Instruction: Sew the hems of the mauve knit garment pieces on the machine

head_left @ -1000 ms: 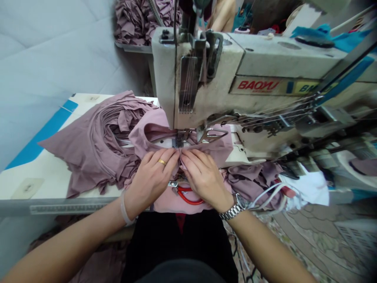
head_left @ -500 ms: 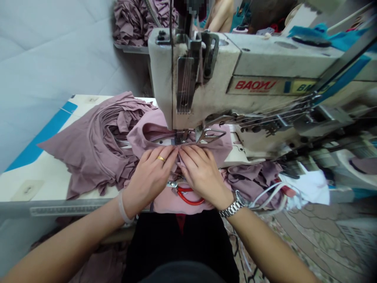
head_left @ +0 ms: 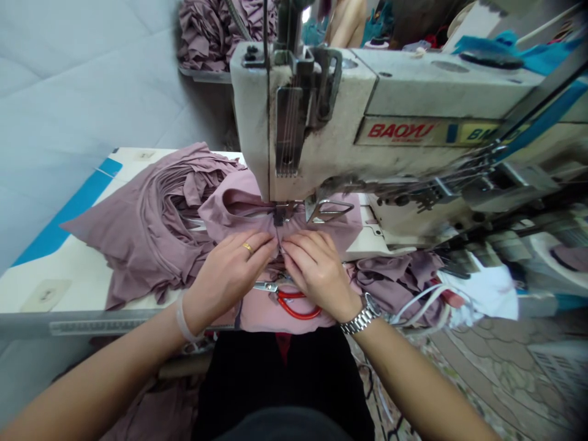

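A mauve fabric piece [head_left: 239, 205] lies under the presser foot [head_left: 281, 213] of a cream sewing machine [head_left: 367, 122]. My left hand [head_left: 227, 275], wearing a gold ring, pinches the fabric's edge just in front of the foot. My right hand [head_left: 315, 269], with a metal watch at the wrist, presses and pinches the same fabric beside it, fingertips nearly touching the left hand's. Red-handled scissors [head_left: 294, 303] lie on the cloth below my hands, partly hidden.
A heap of mauve fabric pieces [head_left: 147, 226] fills the table's left side [head_left: 55, 282]. More mauve cloth [head_left: 206, 27] is stacked at the back. White cloth and cords [head_left: 478, 294] hang to the right. Another person's arm [head_left: 346, 21] shows behind the machine.
Both hands have drawn back slightly toward me, away from the presser foot, and the fabric has bunched up more just under the foot.
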Demonstrator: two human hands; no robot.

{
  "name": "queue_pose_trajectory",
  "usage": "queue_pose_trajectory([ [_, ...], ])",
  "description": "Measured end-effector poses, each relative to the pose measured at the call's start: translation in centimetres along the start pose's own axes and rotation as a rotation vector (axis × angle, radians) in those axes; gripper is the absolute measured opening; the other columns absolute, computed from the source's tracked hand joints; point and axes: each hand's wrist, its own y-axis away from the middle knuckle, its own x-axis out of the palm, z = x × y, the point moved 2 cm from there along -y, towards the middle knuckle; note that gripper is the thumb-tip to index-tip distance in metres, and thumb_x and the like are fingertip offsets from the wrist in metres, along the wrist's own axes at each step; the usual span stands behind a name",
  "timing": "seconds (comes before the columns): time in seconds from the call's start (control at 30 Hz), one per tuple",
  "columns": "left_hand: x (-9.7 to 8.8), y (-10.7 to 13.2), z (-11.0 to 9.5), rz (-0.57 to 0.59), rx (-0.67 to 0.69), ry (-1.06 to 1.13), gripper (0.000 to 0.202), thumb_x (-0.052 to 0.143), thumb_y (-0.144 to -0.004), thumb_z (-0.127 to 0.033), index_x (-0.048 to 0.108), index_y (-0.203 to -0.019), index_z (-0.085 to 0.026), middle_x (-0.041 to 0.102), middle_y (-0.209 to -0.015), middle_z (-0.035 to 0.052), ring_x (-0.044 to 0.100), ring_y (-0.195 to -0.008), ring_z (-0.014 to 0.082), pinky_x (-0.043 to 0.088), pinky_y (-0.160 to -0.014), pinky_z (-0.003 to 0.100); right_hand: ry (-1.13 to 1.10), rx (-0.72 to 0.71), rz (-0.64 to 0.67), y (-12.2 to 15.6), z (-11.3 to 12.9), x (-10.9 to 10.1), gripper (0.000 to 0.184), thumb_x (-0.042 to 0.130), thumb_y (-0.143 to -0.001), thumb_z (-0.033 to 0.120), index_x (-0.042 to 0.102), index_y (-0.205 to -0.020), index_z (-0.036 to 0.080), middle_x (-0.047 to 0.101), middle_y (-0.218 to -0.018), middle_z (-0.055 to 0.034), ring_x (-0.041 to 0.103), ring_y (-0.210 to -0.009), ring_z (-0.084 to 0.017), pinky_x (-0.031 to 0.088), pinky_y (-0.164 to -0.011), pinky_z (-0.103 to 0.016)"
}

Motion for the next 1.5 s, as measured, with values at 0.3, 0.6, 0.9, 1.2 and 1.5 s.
queue_pose_trajectory([
  [0.3, 0.1, -0.5, 0.2, -0.023, -0.030, -0.002, 0.030, 0.052, -0.095, -0.029, 0.060, -0.117, -0.010, 0.065, -0.117, 0.0136, 0.062, -0.103, 0.0248, 0.053, -0.088, 0.038, 0.030, 0.045, 0.063, -1.0, -0.1, 0.1, 0.026, 0.049, -0.093, 0.017, 0.066, -0.112, 0.011, 0.067, -0.110, -0.0125, 0.054, -0.102, -0.025, 0.047, -0.089, -0.043],
  [0.6, 0.2, -0.9, 2.0, 0.028, -0.025, 0.077, 0.041, 0.055, -0.094, -0.041, 0.059, -0.122, -0.012, 0.061, -0.124, 0.0146, 0.059, -0.112, 0.0266, 0.050, -0.096, 0.043, -0.080, 0.070, 0.095, -1.2, -2.0, 0.2, 0.030, 0.046, -0.095, 0.014, 0.063, -0.120, 0.014, 0.066, -0.119, -0.0112, 0.057, -0.107, -0.023, 0.048, -0.092, -0.042],
  [0.9, 0.6, -0.4, 1.4, -0.014, -0.008, 0.039, 0.039, 0.054, -0.095, -0.035, 0.057, -0.125, -0.010, 0.061, -0.127, 0.0148, 0.059, -0.115, 0.0264, 0.050, -0.100, 0.042, 0.003, 0.011, 0.117, -1.3, -1.8, -0.3, 0.031, 0.045, -0.095, 0.012, 0.063, -0.120, 0.012, 0.065, -0.118, -0.0127, 0.057, -0.106, -0.024, 0.050, -0.091, -0.040],
  [1.2, 0.7, -0.8, 0.2, -0.035, 0.007, -0.028, 0.043, 0.055, -0.094, -0.037, 0.055, -0.122, -0.005, 0.061, -0.124, 0.0183, 0.059, -0.113, 0.0297, 0.051, -0.097, 0.043, 0.174, -0.155, 0.159, -1.4, -0.7, -0.2, 0.031, 0.043, -0.095, 0.008, 0.059, -0.121, 0.001, 0.063, -0.118, -0.0209, 0.056, -0.112, -0.029, 0.052, -0.092, -0.045],
  [1.5, -1.3, -2.8, 14.9, -0.184, -0.580, -0.004, 0.036, 0.042, -0.101, -0.035, 0.060, -0.118, -0.009, 0.065, -0.115, 0.0073, 0.060, -0.101, 0.0143, 0.049, -0.095, 0.032, 0.124, 0.084, 0.094, -2.7, -6.4, -1.4, 0.028, 0.039, -0.098, 0.020, 0.065, -0.096, 0.010, 0.066, -0.092, -0.0142, 0.061, -0.093, -0.024, 0.052, -0.086, -0.043],
])
